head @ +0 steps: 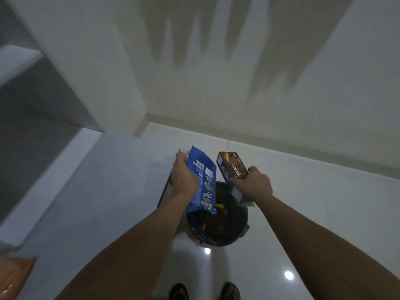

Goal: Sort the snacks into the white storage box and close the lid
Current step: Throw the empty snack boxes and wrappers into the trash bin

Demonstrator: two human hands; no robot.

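Observation:
My left hand (183, 178) grips a blue snack bag (202, 180) by its edge, and the bag hangs over a black bin (233, 232) on the floor. My right hand (252, 184) holds a brown Nextar snack box (232, 166) by its lower end, tilted up and away from me, also above the bin. Its open end flap shows pale below my fingers. The bin has a dark liner and holds red and yellow wrappers. The white storage box is not in view.
A pale table (104, 191) fills the left side, its corner next to the bin. An orange packet (15, 276) lies at the table's near left edge. White glossy floor tiles (313, 213) spread to the right, with a wall behind. My feet (205, 291) stand below the bin.

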